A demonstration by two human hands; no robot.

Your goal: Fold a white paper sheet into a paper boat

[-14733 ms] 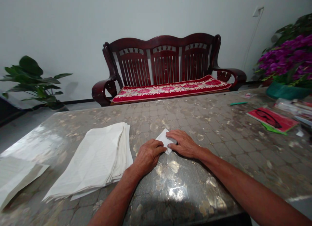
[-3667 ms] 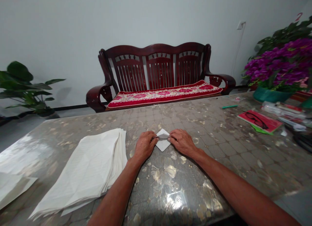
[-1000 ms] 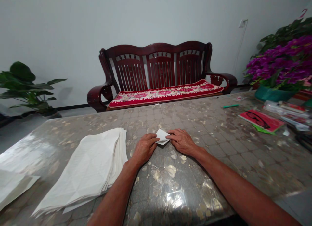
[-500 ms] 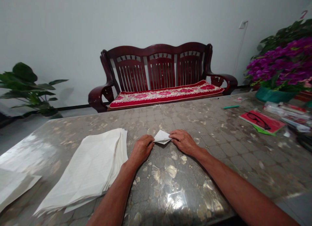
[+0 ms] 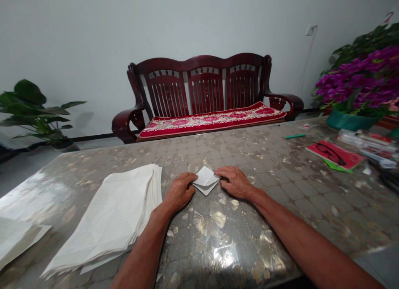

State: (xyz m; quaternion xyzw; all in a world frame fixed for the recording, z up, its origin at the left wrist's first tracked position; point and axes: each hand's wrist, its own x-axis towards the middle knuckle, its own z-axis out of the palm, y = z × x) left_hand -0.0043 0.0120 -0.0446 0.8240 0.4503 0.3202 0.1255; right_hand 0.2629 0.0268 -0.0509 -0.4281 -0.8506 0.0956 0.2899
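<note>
- White paper [image 5: 205, 175], folded to a small diamond, lay on the table between the two hands, one corner pointing towards the person. Its upper layer stood slightly raised over the lower one, so a narrow gap showed along the near side.
- At the left corner of the diamond was the left hand [image 5: 181, 192], forefinger against the paper, thumb set apart from it and the grip loose.
- At the opposite corner was the right hand [image 5: 234, 181], its forefinger along the far edge and its thumb parted from that finger near the corner.
- Under both forearms spread the table [image 5: 264, 156], glossy and patterned with flowers and a grid.
- To the left of the left hand lay a stack of white sheets [image 5: 106, 214], its edges uneven; further left, a pale sheet [image 5: 15, 241] was cut off by the view.
- Off to the right, dark glasses [image 5: 336, 156] rested on a red booklet [image 5: 354, 156], with a thin green stick [image 5: 295, 136] beyond it.
- Purple flowers [image 5: 358, 81] filled a green pot [image 5: 350, 120] near the far right.
- Behind the table stood a dark wooden bench [image 5: 205, 89] with a red patterned cover [image 5: 212, 119].
</note>
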